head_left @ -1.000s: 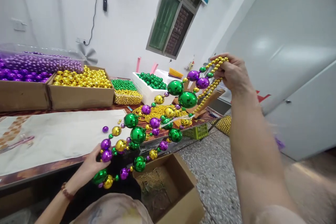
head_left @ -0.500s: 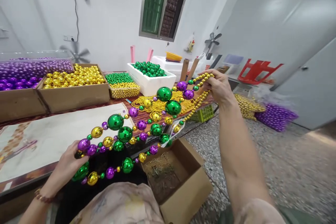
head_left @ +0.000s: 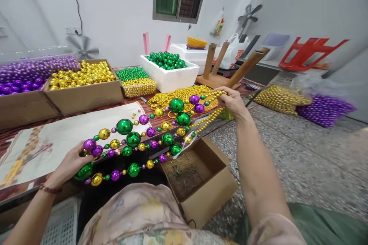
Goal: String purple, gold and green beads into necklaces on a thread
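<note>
Several strands of a bead necklace (head_left: 133, 139), in green, purple and gold balls of mixed size, stretch between my two hands above the table edge. My left hand (head_left: 75, 159) is closed around the end with the big purple and green balls. At the other end, my right hand (head_left: 232, 101) pinches the small gold beads. A white tie or tag (head_left: 185, 144) hangs from the lower strand. Behind the necklace lies a heap of gold bead strings (head_left: 175, 97) on the table. My fingertips are partly hidden by the beads.
An open cardboard box (head_left: 205, 183) stands below on the floor. Along the back are a box of gold balls (head_left: 83, 74), a white foam box (head_left: 169, 78) of green balls and an upturned wooden stool (head_left: 214, 80). Scissors (head_left: 40, 151) lie on the pale cloth (head_left: 86, 130).
The view has tilted down and shifted left. Both hands still hold the necklace stretched, and its strands sit slightly lower and flatter in view.
</note>
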